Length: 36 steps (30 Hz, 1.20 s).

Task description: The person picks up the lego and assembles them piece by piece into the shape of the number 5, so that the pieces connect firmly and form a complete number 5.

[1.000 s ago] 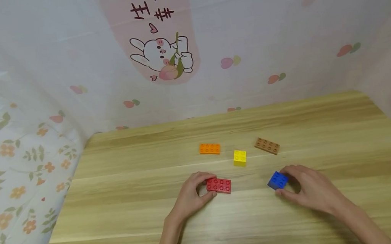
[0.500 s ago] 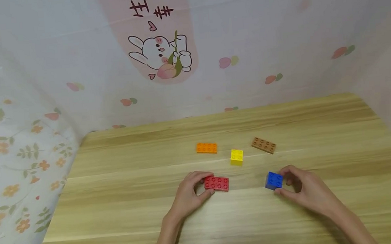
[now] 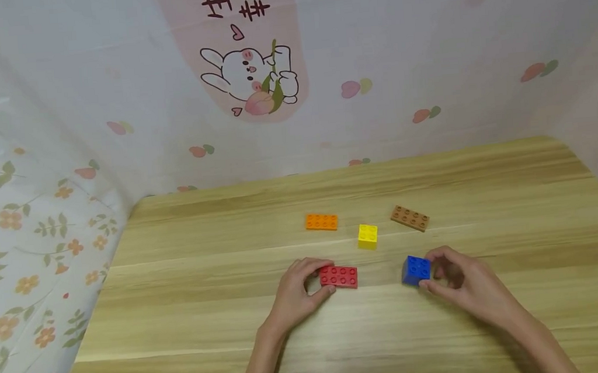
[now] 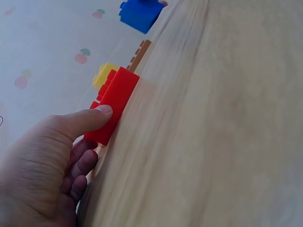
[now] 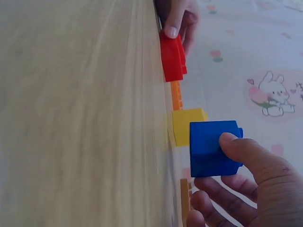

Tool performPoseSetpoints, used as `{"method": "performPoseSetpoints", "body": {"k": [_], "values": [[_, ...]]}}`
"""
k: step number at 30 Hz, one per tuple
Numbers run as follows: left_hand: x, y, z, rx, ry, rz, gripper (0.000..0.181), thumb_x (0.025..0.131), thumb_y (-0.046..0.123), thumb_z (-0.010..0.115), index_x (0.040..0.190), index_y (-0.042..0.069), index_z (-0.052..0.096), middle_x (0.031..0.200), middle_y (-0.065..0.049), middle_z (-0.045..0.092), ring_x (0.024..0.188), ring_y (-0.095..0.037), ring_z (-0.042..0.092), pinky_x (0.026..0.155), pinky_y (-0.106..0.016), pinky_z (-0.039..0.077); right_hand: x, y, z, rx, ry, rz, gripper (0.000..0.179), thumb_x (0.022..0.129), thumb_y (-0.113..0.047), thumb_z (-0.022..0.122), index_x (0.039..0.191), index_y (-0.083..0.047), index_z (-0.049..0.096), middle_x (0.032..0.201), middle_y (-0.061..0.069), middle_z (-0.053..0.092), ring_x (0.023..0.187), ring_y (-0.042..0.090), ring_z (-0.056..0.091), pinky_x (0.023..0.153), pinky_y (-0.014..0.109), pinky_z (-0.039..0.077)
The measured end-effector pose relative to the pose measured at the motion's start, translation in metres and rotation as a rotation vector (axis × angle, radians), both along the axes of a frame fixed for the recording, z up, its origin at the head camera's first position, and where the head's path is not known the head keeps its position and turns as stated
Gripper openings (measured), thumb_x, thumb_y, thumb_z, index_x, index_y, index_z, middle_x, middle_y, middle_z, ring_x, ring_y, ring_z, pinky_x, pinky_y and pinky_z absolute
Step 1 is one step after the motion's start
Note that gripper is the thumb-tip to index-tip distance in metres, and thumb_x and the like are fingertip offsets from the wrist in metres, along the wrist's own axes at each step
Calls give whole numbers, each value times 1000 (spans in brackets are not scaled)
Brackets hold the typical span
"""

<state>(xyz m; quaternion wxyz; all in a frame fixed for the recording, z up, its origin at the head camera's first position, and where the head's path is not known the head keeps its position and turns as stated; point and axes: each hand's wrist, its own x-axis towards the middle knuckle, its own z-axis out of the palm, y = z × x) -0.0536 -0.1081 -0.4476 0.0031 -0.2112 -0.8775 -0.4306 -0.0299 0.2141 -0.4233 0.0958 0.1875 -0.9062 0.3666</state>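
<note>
Left hand (image 3: 293, 296) pinches a studded red brick (image 3: 340, 277), right hand (image 3: 475, 291) a boxy blue brick (image 3: 416, 271)

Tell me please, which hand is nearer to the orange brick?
Left: the left hand grips the red brick on the near side of the orange brick. The right hand, holding the blue brick, is farther, also on the near side but to the right.

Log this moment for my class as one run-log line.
left hand: holds red brick on table | right hand: holds blue brick above table | yellow brick, orange brick, brown brick: on table, untouched
</note>
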Motion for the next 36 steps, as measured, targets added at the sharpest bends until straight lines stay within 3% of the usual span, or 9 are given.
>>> {"method": "performPoseSetpoints", "body": {"k": [6,13,24,36], "values": [[0,3,0,-5,14,7,39,77,19,75,114,18,65,110,10,61,95,-7,51,82,-31,42,-3,-11,7,-35,-17,38,37,70,-12,81,101,-11,60,80,-3,65,63,2,57,51,22,49],[1,13,-1,-24,28,14,38,77,21,75,114,18,65,111,9,62,100,-9,51,89,-37,38,-6,-20,15,-45,-5,72,38,69,-10,81,102,-9,61,82,-4,65,65,4,58,52,22,49],[4,20,-1,-54,84,15,38,74,23,77,111,20,66,108,10,63,98,-9,51,83,-35,34,-11,-41,16,-77,-40,106,35,73,-11,80,103,-9,61,84,-6,63,70,11,60,54,21,50],[7,31,0,-70,96,21,36,77,27,75,111,21,66,108,9,63,97,-10,50,83,-35,31,-17,-50,17,-33,9,124,39,72,-12,80,105,-12,60,71,-9,54,58,1,46,49,19,43]]}}
